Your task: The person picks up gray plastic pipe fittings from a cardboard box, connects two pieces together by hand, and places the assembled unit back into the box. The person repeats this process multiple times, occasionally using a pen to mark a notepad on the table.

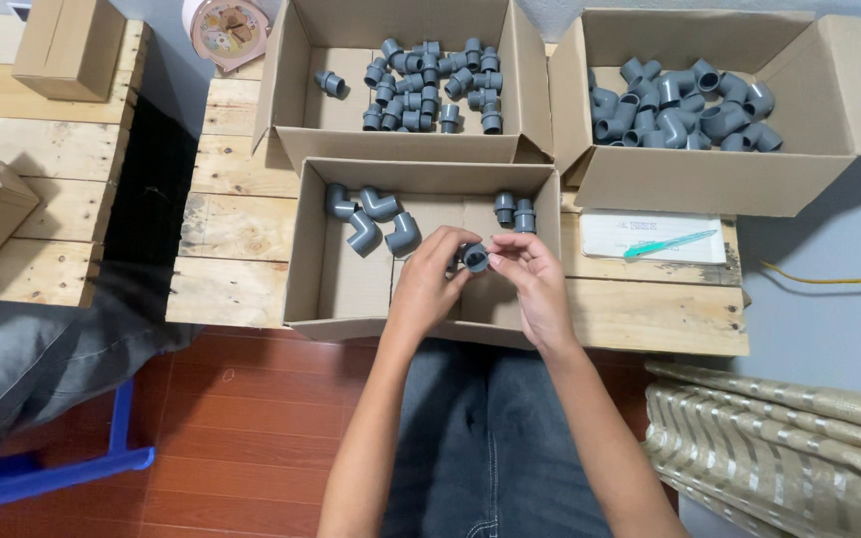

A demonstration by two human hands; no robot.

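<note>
Both hands meet over the near cardboard box (301,289), which sits on a wooden bench (236,229). The left hand (429,284) and the right hand (533,284) share one small grey pipe fitting (474,258), held just above the box's open middle. The left grip is pinched on the fitting's left side with thumb and fingertips; the right grip is pinched on its right side the same way, fingers curled round it.

Inside this box, to the left of the hands, lie four grey elbow fittings (371,221) in a loose cluster. Toward its far wall, just beyond the hands, stand two short grey couplers (514,211), touching each other.

Behind the near box is a second open box (296,75) with many small grey fittings standing in it. Right of that one sits a third box (710,179) heaped with larger grey elbows. Right of the near box, a notepad (605,239) lies on the bench with a green pen (670,242) on top.
</note>
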